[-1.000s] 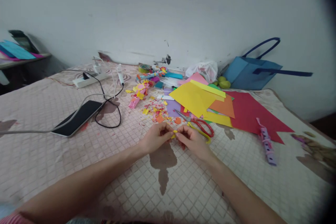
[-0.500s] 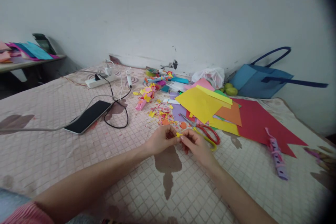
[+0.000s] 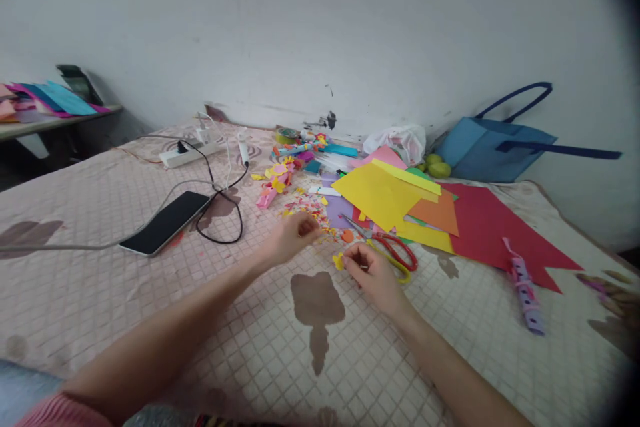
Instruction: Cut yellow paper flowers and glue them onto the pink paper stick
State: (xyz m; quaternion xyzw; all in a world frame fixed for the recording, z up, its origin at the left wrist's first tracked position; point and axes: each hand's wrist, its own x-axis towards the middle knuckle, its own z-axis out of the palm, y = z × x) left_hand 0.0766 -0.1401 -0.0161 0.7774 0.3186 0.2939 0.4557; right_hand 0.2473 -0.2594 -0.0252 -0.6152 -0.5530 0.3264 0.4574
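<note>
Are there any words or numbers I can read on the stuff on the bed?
None can be read.
Phone: screen dark, no text.
Tape roll and markers: too small and blurred.
Blue bag, yellow paper: plain, no print visible.

Bed (image 3: pixel 150 320) with pink quilted cover carries everything. Landmark: red-handled scissors (image 3: pixel 395 250). Just behind scissors: stack of coloured paper sheets (image 3: pixel 395 197). Right of it: large red sheet (image 3: pixel 493 227), purple punched strip (image 3: pixel 523 287). Left: paper scraps (image 3: pixel 307 207), farther left black phone (image 3: pixel 167 221) with cable, power strip (image 3: pixel 185 155). Far back right: blue bag (image 3: pixel 493 147).
</note>
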